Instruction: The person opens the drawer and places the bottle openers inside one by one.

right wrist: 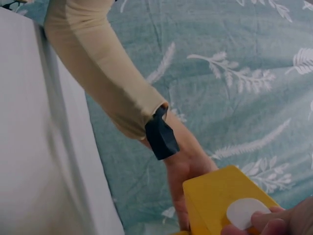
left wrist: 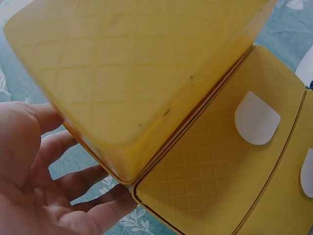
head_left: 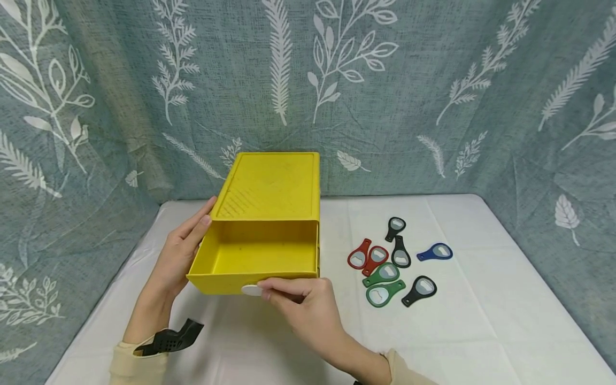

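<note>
A yellow drawer box (head_left: 269, 184) stands on the table with its top drawer (head_left: 264, 256) pulled out and no contents showing inside. My right hand (head_left: 308, 310) pinches the white drawer pull (head_left: 251, 290) between thumb and fingers; in the right wrist view the same pull (right wrist: 244, 213) lies under the fingertips. Along the box's left side rests my left hand (head_left: 180, 248), its fingers extended against the wall. In the left wrist view that hand (left wrist: 58, 176) touches the box edge with spread fingers, and a lower drawer front (left wrist: 210, 147) carries another white pull (left wrist: 257, 118).
Several bottle openers lie to the right of the box: red (head_left: 357, 258), green (head_left: 385, 293), black (head_left: 420, 290) and blue (head_left: 435, 251). A white cloth (head_left: 462, 337) covers the table. Behind it hangs a blue-green leaf-patterned curtain (head_left: 231, 107).
</note>
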Available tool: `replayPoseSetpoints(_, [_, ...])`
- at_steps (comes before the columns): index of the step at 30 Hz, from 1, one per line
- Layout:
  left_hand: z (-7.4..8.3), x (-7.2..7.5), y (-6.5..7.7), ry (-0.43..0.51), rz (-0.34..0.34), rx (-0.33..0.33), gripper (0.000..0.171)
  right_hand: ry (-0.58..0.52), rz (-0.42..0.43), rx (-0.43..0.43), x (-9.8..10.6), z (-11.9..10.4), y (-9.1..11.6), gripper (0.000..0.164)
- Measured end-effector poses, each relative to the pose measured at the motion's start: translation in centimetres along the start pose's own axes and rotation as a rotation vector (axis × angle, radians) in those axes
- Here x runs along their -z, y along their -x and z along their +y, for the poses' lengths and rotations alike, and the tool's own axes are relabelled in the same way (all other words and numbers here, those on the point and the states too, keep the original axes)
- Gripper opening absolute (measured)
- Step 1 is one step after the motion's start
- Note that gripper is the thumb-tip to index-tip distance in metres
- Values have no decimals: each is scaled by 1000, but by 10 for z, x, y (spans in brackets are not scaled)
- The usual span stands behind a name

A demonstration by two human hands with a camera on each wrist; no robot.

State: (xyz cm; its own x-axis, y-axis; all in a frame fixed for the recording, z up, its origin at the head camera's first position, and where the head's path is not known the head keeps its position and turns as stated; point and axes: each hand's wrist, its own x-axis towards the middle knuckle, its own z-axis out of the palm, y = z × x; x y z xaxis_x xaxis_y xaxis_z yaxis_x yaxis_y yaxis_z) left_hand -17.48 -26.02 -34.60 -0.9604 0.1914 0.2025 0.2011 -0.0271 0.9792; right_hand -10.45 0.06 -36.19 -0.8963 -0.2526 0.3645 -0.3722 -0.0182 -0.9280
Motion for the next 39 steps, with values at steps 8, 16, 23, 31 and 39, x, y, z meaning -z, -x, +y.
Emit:
replayPoseSetpoints(8, [-1, 0, 0, -7, 0, 5, 51, -37, -42, 11, 4, 5, 4, 17])
replayPoseSetpoints(16, [-1, 1, -1, -13, 10, 24, 52, -71, -152, 103, 14, 14, 6, 26])
replayPoseSetpoints(23, [-3, 0, -2, -17, 13, 27, 52, 70, -212, 402, 37, 30, 9, 28])
replayPoseSetpoints(31, [-2, 1, -4, -16, 15, 14, 51, 249, -200, 450, 94, 38, 9, 22])
replayPoseSetpoints(39, [-1, 0, -4, -15, 19, 14, 51, 399, -141, 171, 180, 51, 2, 23])
